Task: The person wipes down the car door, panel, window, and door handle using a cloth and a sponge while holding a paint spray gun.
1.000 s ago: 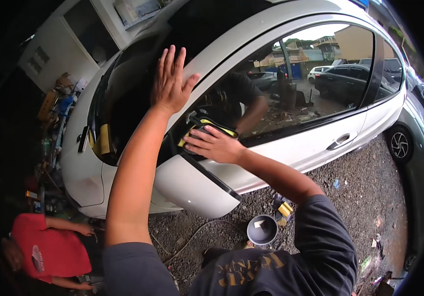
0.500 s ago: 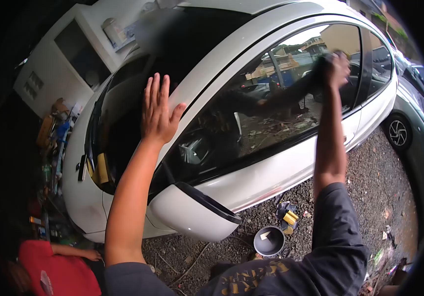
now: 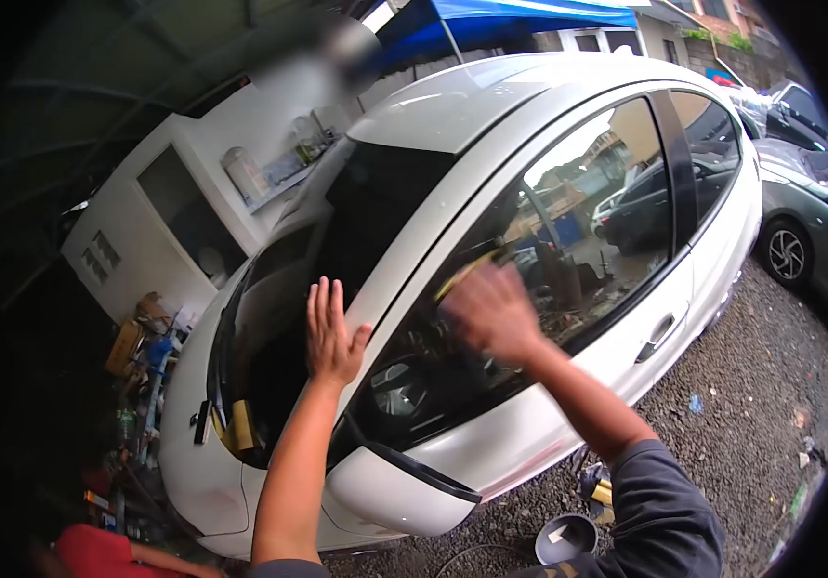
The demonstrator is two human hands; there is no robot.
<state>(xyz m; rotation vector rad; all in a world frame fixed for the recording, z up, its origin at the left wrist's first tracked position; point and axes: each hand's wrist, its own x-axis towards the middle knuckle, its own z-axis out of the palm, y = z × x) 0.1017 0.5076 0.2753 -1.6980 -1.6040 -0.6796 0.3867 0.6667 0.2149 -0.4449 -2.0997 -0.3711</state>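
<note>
A white car (image 3: 520, 438) fills the middle of the head view. My left hand (image 3: 335, 337) lies with fingers spread at the pillar beside the dark windshield (image 3: 385, 188), holding nothing. Against the front side window (image 3: 568, 207), my right hand (image 3: 493, 313) is blurred and presses a cloth with a yellow edge (image 3: 467, 276), mostly hidden under the palm. Below the hands is the white side mirror (image 3: 399, 491). A yellow block (image 3: 242, 425) lies at the base of the windshield.
A person in a red shirt (image 3: 91, 551) is at the lower left. A grey bowl (image 3: 566, 539) sits on the gravel (image 3: 722, 405) near yellow items (image 3: 602, 491). A grey car (image 3: 804, 197) stands behind at the right, and a blue canopy (image 3: 520, 19) is above.
My right hand went from near the mirror to the rear part of the window, then back to its front part. The view has tilted up. My left hand stays by the pillar.
</note>
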